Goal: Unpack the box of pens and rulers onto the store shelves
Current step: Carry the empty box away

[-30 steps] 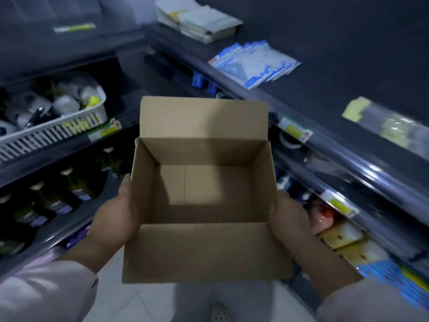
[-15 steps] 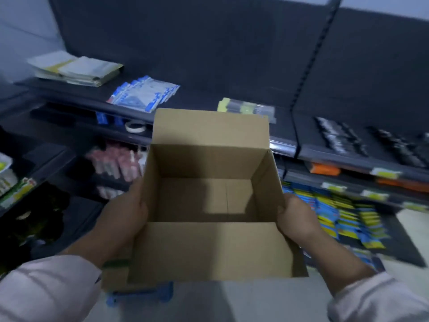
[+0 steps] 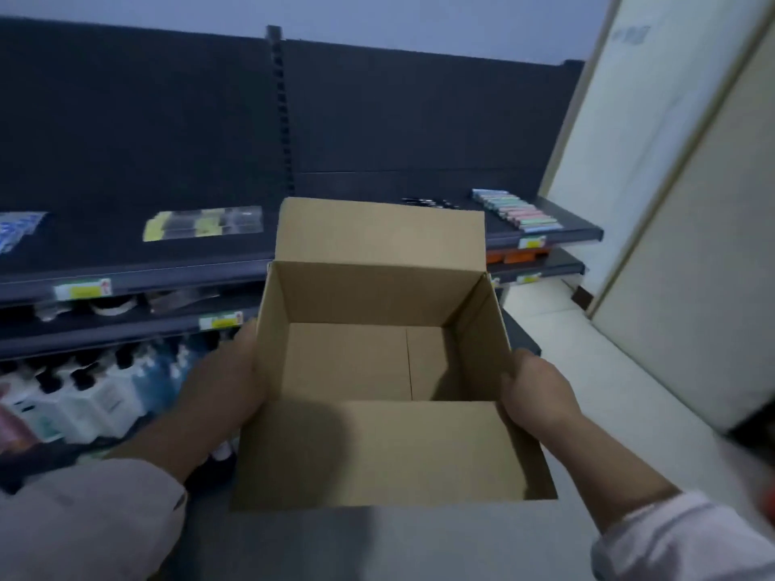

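Box (image 3: 377,450) farther along shelves (image 3: 167,271) (empty, both hands (image 3: 218,383) (image 3: 539,392))

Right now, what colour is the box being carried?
The box is plain brown cardboard with no print, clearest in the head view.

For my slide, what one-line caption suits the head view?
Left hand and right hand hold an empty open cardboard box before dark store shelves.

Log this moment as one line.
box: open, empty | left hand: grips left side | right hand: grips right side | shelves: behind
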